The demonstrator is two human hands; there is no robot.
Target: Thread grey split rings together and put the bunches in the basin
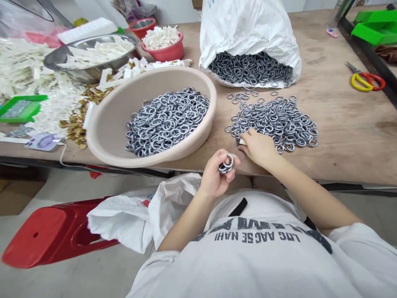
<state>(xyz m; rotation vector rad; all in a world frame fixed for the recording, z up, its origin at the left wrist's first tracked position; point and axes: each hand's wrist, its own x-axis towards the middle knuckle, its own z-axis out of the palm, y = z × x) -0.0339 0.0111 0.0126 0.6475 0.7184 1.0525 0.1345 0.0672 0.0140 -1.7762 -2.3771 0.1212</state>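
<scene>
My left hand (215, 176), near the table's front edge, is closed around a few grey rings (228, 162). To its right, my right hand (259, 147) pinches a small dark-tipped tool (240, 141), its kind mostly hidden by the fingers. That hand is at the near edge of a loose pile of grey rings (282, 120) spread on the table. On the left, a wide beige basin (105, 120) contains a heap of similar grey rings (170, 120).
Behind the pile, a white sack (248, 29) lies open, full of rings. Scissors (366, 80) lie at the right. A steel bowl (56, 58), a red bowl (166, 53) and white plastic pieces (49, 107) crowd the left. A red stool (34, 236) stands below.
</scene>
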